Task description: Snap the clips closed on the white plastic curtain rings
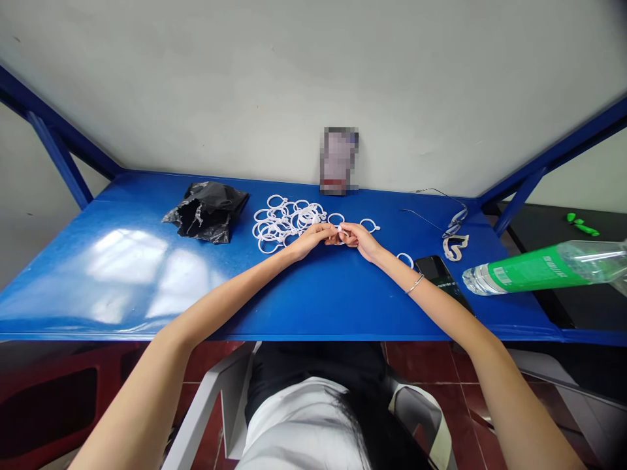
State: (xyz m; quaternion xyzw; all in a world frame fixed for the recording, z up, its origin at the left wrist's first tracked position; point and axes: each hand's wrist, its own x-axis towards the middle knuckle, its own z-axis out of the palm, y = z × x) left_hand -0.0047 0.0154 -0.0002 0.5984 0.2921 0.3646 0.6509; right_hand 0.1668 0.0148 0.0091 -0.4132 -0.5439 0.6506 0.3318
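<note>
My left hand (313,239) and my right hand (361,239) meet at the middle of the blue table, fingertips pinched together on a white plastic ring (339,228). Fingers cover most of that ring. Just beyond my fingertips shows another white ring (336,215), and whether it touches them I cannot tell. Close by my left hand lies a loose pile of several white rings (274,226), each with a small tab. One single ring (369,225) rests beyond my right hand, and a further ring (405,260) sits beside my right forearm.
A crumpled black plastic bag (208,212) lies left of the pile. A blurred upright object (337,160) leans on the wall. To the right are glasses (456,222), a white strap-like item (455,248), a dark phone (443,277) and a green-labelled bottle (539,269). Blue braces (522,199) flank the table (294,307).
</note>
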